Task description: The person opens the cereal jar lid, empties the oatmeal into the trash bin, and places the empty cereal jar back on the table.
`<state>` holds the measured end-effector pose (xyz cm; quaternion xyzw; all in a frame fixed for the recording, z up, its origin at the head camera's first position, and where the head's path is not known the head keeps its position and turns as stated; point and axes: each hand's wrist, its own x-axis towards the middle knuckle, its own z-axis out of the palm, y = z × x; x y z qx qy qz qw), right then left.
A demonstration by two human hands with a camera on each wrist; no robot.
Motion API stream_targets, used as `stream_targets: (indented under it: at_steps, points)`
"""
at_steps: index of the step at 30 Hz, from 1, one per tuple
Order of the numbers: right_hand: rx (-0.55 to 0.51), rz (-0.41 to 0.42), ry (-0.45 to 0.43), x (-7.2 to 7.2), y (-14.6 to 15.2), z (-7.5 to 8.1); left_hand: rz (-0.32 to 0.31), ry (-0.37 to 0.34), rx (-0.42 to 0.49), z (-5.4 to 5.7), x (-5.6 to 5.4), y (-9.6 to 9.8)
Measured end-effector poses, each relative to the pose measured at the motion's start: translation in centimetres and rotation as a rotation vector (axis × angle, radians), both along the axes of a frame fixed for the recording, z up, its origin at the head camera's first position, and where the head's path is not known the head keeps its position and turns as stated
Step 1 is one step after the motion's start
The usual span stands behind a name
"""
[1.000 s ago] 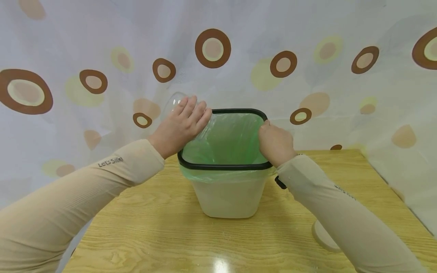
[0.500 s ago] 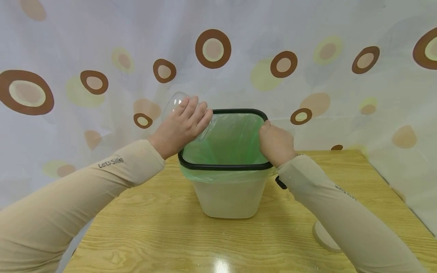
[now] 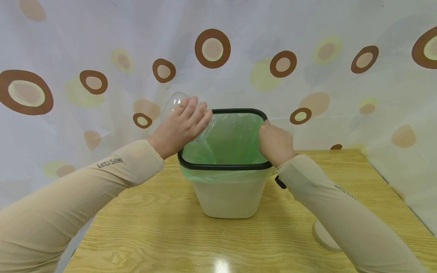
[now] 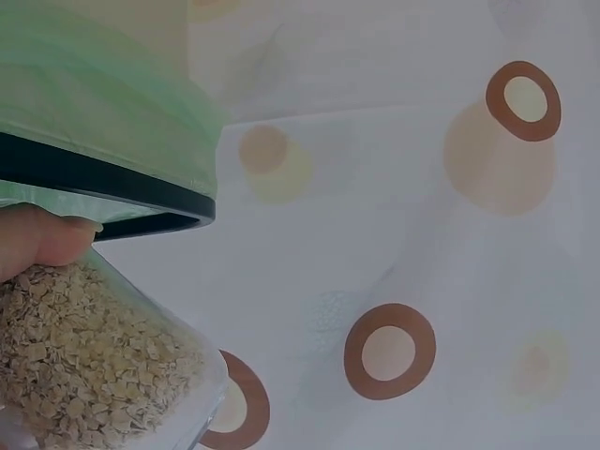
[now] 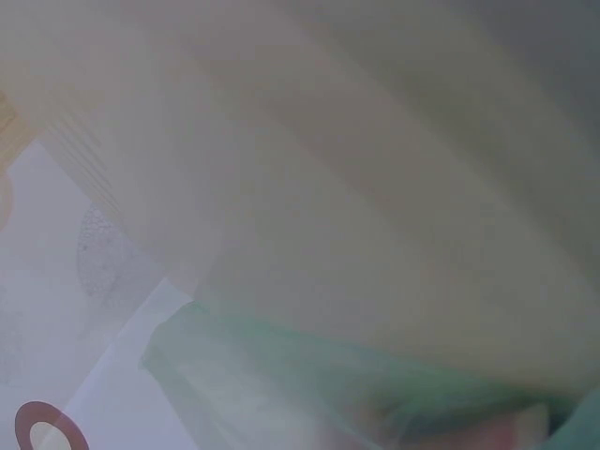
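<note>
My left hand (image 3: 182, 127) holds a clear jar (image 3: 172, 104) tilted over the left side of a bin (image 3: 230, 199). The left wrist view shows beige oat flakes (image 4: 89, 361) inside the jar and part of a finger across its side. The jar's mouth is mostly hidden behind the hand. A green bag (image 3: 230, 136) lines the pale bin and folds out under its black rim (image 3: 225, 167). Gripping the rim's right side is my right hand (image 3: 275, 142), its fingers curled over the edge. Close-up blur fills much of the right wrist view, with the green liner along the bottom.
The bin stands on a wood-grain table (image 3: 153, 235). A round, pale disc (image 3: 324, 237) lies at the right, partly covered by my right sleeve (image 3: 341, 212). Behind the table hangs a white sheet (image 3: 239, 87) patterned with brown and yellow circles.
</note>
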<state>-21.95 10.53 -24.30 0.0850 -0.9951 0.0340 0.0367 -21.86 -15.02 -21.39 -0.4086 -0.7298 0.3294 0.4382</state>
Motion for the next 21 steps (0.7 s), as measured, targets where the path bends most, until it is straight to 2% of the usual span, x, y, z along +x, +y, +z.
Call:
stream_targets:
  at_steps: [13,21]
  points:
    - [-0.004,0.004,0.000,0.16,0.08,0.02,-0.035,0.035,0.006,-0.03,-0.16,0.37]
    - [0.003,0.003,-0.008,0.24,0.00,0.14,-0.023,0.053,-0.008,-0.06,-0.14,0.39]
